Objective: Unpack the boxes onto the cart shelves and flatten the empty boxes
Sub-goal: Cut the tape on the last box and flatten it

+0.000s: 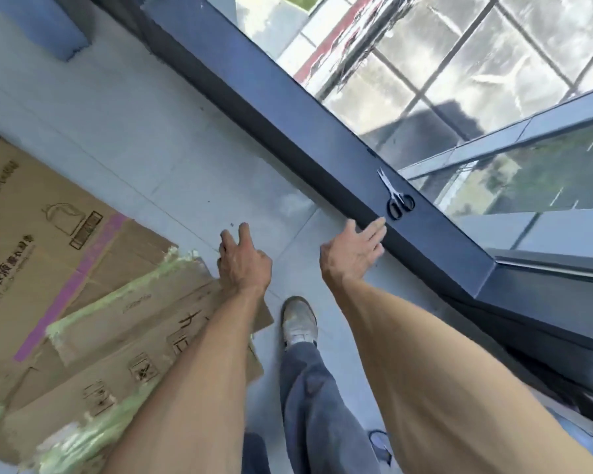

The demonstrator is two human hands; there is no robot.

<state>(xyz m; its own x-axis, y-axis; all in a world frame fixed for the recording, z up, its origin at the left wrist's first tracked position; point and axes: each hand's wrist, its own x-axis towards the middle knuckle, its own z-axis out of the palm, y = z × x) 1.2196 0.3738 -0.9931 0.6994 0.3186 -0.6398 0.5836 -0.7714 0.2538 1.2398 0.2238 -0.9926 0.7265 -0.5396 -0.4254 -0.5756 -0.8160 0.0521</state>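
Flattened boxes (pixel 83 285) lie on the floor (pixel 172 159), well left of the window ledge (pixel 322 138). The left hand (pixel 242 265) hangs loosely curled, holding nothing, above the boxes' edge. The right hand (pixel 351 253), fingers spread, reaches toward scissors (pixel 396 196) on the ledge.

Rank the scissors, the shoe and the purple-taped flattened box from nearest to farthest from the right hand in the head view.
From the right hand:
1. Scissors, just beyond the fingertips on the dark window ledge.
2. Shoe, below-left on the floor.
3. Purple-taped flattened box, far left on the floor.
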